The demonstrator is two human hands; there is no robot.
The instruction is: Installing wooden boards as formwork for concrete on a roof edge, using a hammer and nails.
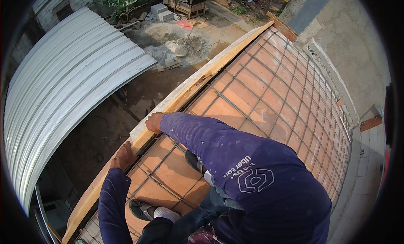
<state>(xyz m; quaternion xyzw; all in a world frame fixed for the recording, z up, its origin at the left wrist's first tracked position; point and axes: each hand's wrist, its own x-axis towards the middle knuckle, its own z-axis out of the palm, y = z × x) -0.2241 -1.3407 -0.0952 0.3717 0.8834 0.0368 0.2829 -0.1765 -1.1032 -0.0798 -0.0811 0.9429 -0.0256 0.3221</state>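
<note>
A long wooden edge board [202,79] runs diagonally along the rim of a raised deck, from the lower left to the upper right. Both hands are closed over it. My left hand [123,156] grips the board nearer to me. A little farther along, my right hand [155,122] is wrapped over its top, fingertips hidden on the outer side. Beside the board, a grid of steel reinforcing bars [256,98] lies over reddish plywood sheets [225,113]. My shoes [141,209] are on the plywood among the bars.
Beyond the board the deck drops to the ground. A curved corrugated metal roof [80,67] lies lower at the left. Grey blocks [161,12] and a sand heap [162,35] are on the ground. A concrete wall [343,46] borders the deck's right side.
</note>
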